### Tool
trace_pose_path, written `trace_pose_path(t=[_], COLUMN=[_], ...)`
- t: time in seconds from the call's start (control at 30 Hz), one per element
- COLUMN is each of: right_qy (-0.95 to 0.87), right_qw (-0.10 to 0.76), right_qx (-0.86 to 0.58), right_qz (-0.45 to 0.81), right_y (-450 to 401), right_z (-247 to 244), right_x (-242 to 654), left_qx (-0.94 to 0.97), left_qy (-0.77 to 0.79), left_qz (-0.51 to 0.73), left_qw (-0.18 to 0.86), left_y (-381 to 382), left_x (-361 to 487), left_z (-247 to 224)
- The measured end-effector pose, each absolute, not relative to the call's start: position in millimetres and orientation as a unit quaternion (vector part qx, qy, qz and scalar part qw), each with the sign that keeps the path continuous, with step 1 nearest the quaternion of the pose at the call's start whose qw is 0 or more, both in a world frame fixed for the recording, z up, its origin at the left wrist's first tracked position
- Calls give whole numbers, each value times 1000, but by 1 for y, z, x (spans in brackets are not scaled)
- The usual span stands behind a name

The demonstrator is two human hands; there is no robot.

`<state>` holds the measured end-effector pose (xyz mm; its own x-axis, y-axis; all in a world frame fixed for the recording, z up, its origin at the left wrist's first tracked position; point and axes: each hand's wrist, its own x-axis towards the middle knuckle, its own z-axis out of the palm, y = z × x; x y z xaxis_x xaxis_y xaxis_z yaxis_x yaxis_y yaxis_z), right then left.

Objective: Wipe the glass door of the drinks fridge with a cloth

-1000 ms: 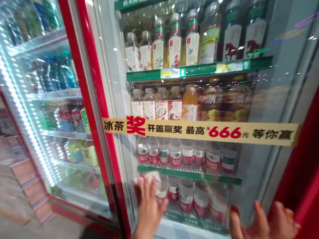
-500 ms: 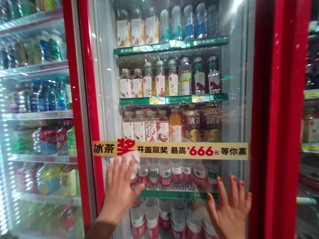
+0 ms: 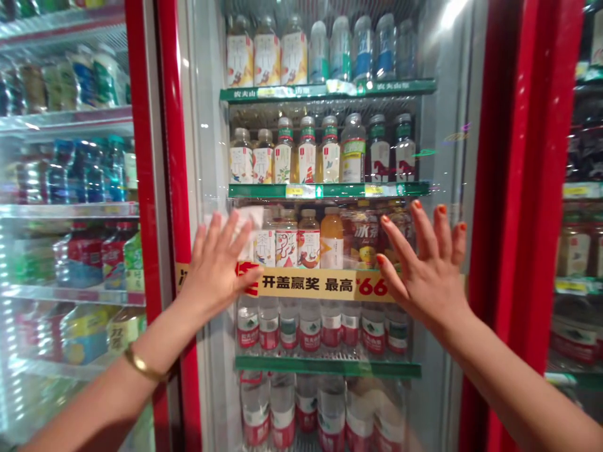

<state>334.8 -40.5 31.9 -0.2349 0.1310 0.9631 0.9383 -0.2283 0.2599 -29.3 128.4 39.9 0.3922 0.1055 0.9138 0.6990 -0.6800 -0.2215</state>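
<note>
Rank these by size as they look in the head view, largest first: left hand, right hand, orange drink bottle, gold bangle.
1. Bare left hand and bare right hand: too alike to rank.
2. Plastic bottle of orange drink.
3. Thin gold bangle.

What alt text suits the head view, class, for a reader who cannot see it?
The left hand and right hand rest on the glass door of a red-framed drinks fridge, a white cloth at the left fingertips and a gold bangle on that wrist. Bottled drinks stand on shelves behind it, crossed by a yellow banner.
</note>
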Motion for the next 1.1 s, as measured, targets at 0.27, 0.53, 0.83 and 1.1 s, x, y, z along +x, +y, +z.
trace_pose_path(t=[0.27,0.53,0.83,1.1], right_qy=[-535,-544,-594,-600], right_qw=[327,336,299,312], right_qx=[-488,-487,-445,-419], right_qz=[-607,-594,-600,-607], right_y=[-16,-22,-38,-36], right_z=[56,53,53,56], right_x=[320,318,337,341], left_qx=[-852,-744,-815,-742], left_qy=[-123,-277,-141,-193], left_qz=[-348,-522,-402,-488], left_qw=[370,311,394,418], left_y=[113,110,115,91], left_x=[-1,-13,-12,35], left_z=[59,130,68,132])
